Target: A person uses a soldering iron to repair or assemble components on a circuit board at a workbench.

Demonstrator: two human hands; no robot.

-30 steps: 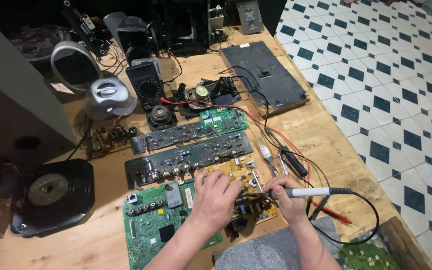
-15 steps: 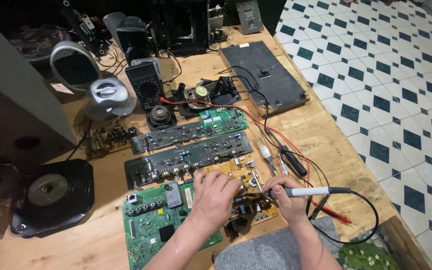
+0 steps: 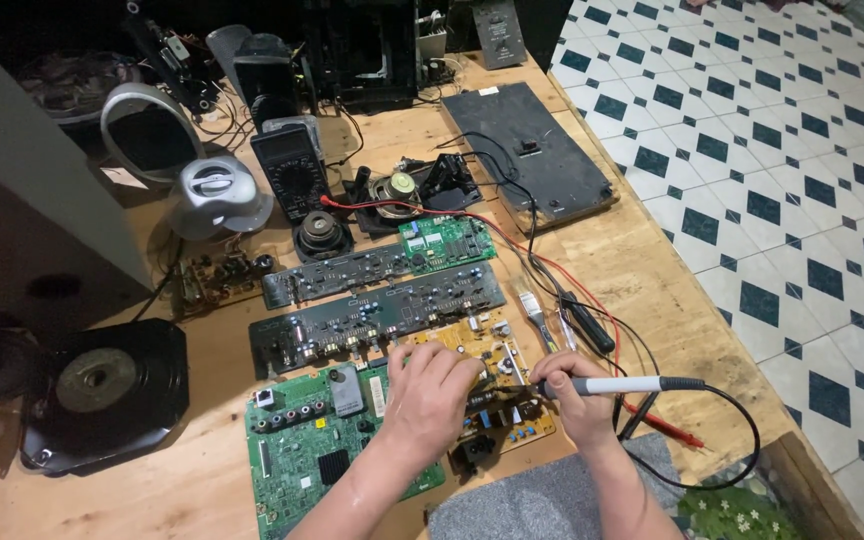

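- The wooden worktop (image 3: pixel 652 270) carries everything I see: a black flat panel (image 3: pixel 537 150) at the far side, a round black speaker unit (image 3: pixel 102 385) at the left, and circuit boards spread across the middle.
- Nearest me lies the green circuit board (image 3: pixel 297 455), and just right of it, touching or nearly so, the yellow circuit board (image 3: pixel 472 345). Two long dark boards (image 3: pixel 377 310) lie beyond them, with a black multimeter (image 3: pixel 290 165) further back.
- My left hand (image 3: pixel 432 395) lies palm down across the seam between the green and yellow boards, fingers curled and pressing; I cannot tell whether it pinches a component or only steadies the board.
- My right hand (image 3: pixel 577 405) is closed in a pen grip around the soldering iron (image 3: pixel 617 384), whose white handle points right and whose tip reaches left over the dark parts at the near end of the yellow board.
- To do this well, I judge the board must stay pinned flat, the tip should meet only the one joint, and the iron's black cable (image 3: pixel 742 440) should stay slack, clear of the red probe lead (image 3: pixel 662 420).
- A small brush (image 3: pixel 537 312) lies just beyond the right hand.
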